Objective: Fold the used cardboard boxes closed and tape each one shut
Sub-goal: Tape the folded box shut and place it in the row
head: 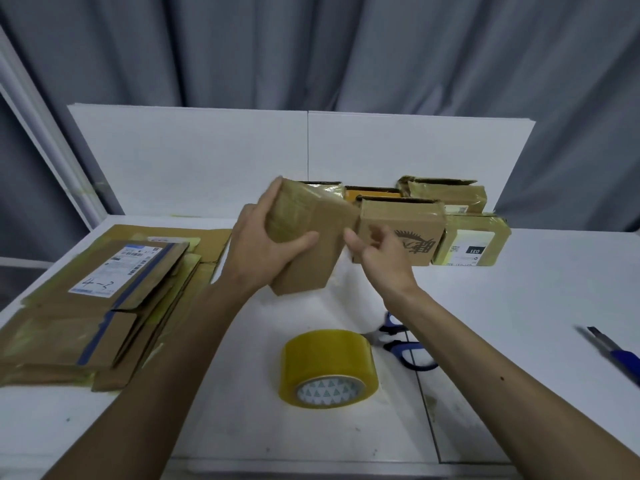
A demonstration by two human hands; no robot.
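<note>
The left hand [266, 244] is gripping a small cardboard box [311, 251] above the table's [519, 306] middle. The right hand [377, 254] is curling at its right edge, grasp unclear. Held so loosely, it could be slipping onto the tape roll [329, 368] below.

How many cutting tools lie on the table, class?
2: blue-handled scissors right of the tape roll, partly under the right forearm; a blue utility knife at the right edge. Others may be hidden.

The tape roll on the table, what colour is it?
The tape roll is translucent yellow; its inner core is white with small green triangles. Head view.
</note>
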